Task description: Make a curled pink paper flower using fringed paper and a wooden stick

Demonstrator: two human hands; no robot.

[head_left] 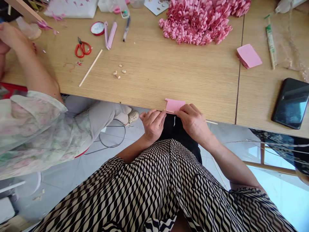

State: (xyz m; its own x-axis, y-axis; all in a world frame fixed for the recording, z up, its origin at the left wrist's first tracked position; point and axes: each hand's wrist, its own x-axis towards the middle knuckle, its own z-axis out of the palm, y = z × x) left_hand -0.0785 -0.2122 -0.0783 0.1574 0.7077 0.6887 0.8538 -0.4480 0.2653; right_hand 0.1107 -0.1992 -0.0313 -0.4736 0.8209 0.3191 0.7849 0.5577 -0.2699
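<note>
A small pink paper sheet [175, 104] lies at the table's front edge, with a curl at its far left corner. Along its near edge runs a thin wooden stick [211, 122], whose end sticks out to the right past my right hand. My left hand [153, 124] is closed, pinching the stick at the paper's left side. At the paper's right side, my right hand [193, 120] is closed around the same stick, its fingers touching the paper. The fingers hide most of the stick.
Curled pink paper flowers [198, 25] are heaped at the back. A pink paper stack [249, 56] and a phone [291, 103] lie right. Leftward are red-handled scissors [82, 48], another wooden stick [90, 68], a tape roll [98, 28] and a co-worker's arm [36, 61].
</note>
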